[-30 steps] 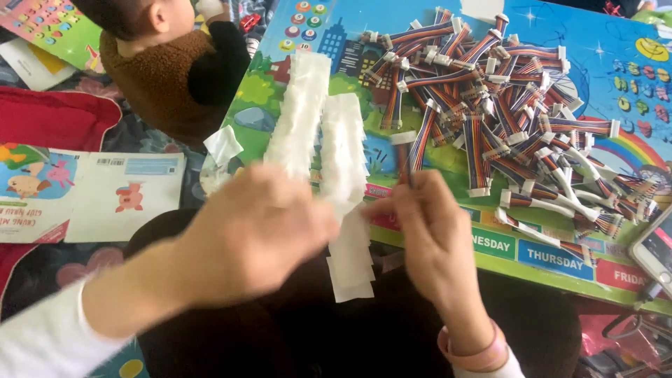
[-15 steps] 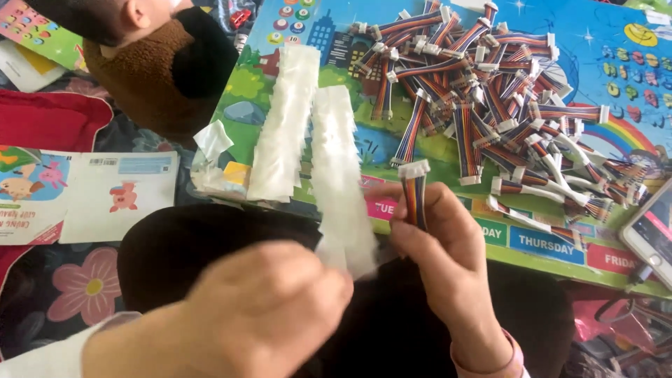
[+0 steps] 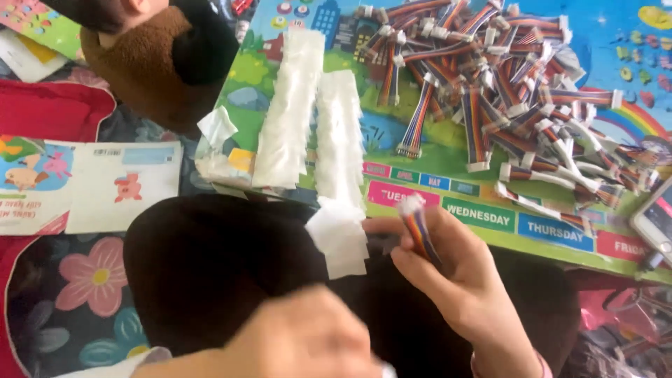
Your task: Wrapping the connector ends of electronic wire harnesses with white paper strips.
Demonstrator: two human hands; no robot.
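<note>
My right hand (image 3: 462, 283) grips a short rainbow ribbon cable (image 3: 418, 231) with a white connector at its top end, just in front of a colourful children's board (image 3: 483, 213). My left hand (image 3: 301, 343) is blurred at the bottom edge, fingers curled; what it holds is hidden. Two long rows of white paper strips (image 3: 290, 112) (image 3: 339, 140) lie on the board, the right row ending in loose white pieces (image 3: 339, 238) near my right thumb. A big heap of the same rainbow cables (image 3: 518, 91) covers the board's far right.
A brown and black plush toy (image 3: 154, 56) lies at the top left. A printed card with cartoon animals (image 3: 91, 185) rests on red and floral fabric (image 3: 77, 294) at the left. A dark cloth (image 3: 210, 266) covers my lap. A phone's corner (image 3: 654, 220) shows at the right edge.
My left hand has dropped from the strips toward the bottom edge. My right hand has tilted the cable and shifted slightly right. The view has drifted.
</note>
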